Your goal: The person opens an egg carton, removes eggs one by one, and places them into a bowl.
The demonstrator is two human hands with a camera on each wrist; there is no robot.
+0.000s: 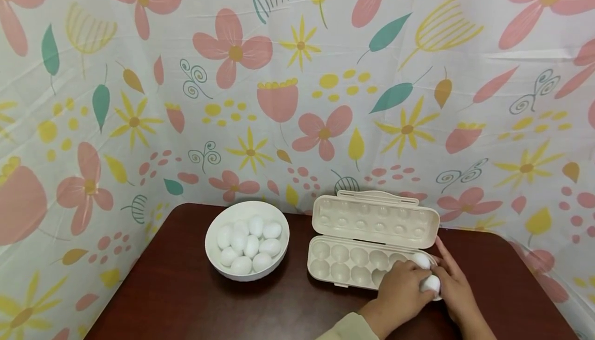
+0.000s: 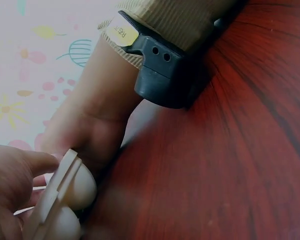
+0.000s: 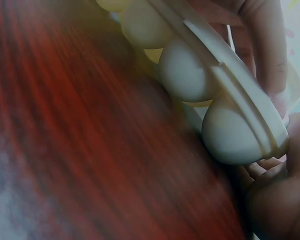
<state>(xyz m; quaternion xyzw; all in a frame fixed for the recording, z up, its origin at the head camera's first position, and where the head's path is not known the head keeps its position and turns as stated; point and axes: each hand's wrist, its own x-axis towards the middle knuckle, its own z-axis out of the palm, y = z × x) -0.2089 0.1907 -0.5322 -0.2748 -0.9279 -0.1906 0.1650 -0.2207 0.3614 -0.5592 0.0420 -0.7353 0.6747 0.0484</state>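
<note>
Egg (image 1: 431, 282): smooth, rounded, probably light and slippery; best taken by fingertips round its middle. Head view: it sits at the carton's (image 1: 353, 265) right end, pinched between the left hand (image 1: 400, 291) and right hand (image 1: 453, 288), which meet over it. A second egg (image 1: 420, 260) lies just beyond. The bowl (image 1: 218, 265) stands well left of both hands.

Left wrist view: the left hand (image 2: 95, 130) touches the carton rim (image 2: 60, 185); its fingers are hidden.

Right wrist view: right-hand fingers (image 3: 270, 55) rest on the carton edge (image 3: 230, 85).
</note>
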